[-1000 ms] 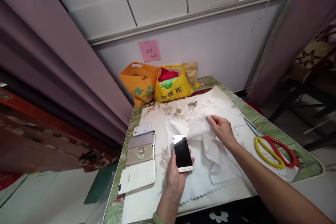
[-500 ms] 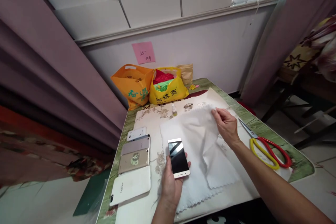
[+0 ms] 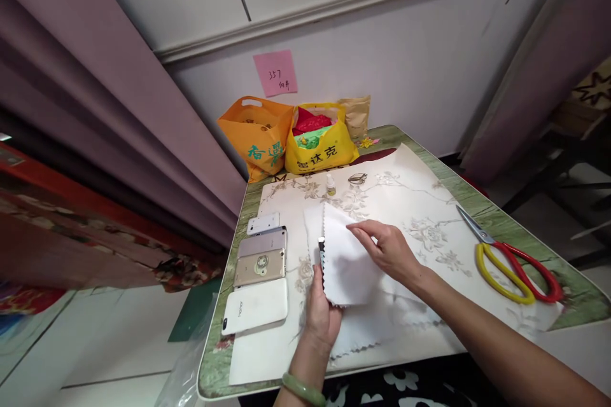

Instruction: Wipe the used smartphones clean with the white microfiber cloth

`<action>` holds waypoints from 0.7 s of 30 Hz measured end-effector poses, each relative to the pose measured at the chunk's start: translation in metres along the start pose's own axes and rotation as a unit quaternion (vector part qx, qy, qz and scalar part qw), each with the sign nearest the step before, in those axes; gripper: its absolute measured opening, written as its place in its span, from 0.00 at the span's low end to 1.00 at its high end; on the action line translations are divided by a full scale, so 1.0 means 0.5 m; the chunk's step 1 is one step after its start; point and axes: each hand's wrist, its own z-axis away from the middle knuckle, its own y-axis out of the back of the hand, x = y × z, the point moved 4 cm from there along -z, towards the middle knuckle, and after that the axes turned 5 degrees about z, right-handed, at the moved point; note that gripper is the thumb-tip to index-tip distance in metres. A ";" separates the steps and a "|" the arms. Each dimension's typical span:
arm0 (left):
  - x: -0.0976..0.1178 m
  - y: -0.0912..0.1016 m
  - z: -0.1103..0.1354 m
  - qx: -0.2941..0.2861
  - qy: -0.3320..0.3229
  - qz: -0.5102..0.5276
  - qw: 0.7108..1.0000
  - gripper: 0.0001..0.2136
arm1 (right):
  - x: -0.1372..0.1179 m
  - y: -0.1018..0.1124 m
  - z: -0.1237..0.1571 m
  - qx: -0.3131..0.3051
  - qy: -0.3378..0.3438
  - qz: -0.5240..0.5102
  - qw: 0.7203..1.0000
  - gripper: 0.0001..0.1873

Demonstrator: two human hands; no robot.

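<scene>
My left hand (image 3: 321, 318) grips a white-edged phone (image 3: 321, 249) from below; only its top left corner shows. A white cloth with pinked edges (image 3: 344, 257) is folded over the phone's screen. My right hand (image 3: 387, 249) presses this cloth against the phone, fingers closed on the fabric. The rest of the cloth lies on the flowered paper sheet (image 3: 420, 203) covering the green table (image 3: 482, 219).
Several phones lie in a row at the left: a small white one (image 3: 263, 223), a grey one (image 3: 263, 243), a gold one (image 3: 260, 266), a large white one (image 3: 256, 306). Red-and-yellow scissors (image 3: 510, 257) lie right. A small bottle (image 3: 330, 185), glasses (image 3: 357, 179), orange bag (image 3: 255, 137) and yellow bag (image 3: 319, 151) stand behind.
My right hand has carried the cloth leftward and laid it over the phone, which was bare before. The left hand still holds the phone. The view has shifted slightly.
</scene>
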 end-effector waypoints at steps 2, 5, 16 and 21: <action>0.000 0.001 -0.002 -0.002 0.002 0.004 1.000 0.22 | -0.004 -0.026 -0.008 0.027 0.019 0.054 0.998 0.20; -0.003 0.008 -0.008 0.008 0.018 0.007 1.000 0.21 | -0.034 -0.102 0.004 -0.042 0.079 0.118 0.989 0.25; 0.006 -0.005 -0.024 -0.041 0.018 0.061 0.997 0.27 | -0.054 -0.236 -0.017 -0.144 0.082 0.183 0.969 0.37; 0.012 -0.003 -0.014 0.013 0.011 0.029 0.999 0.25 | -0.038 -0.246 -0.070 -0.107 0.036 0.208 0.972 0.36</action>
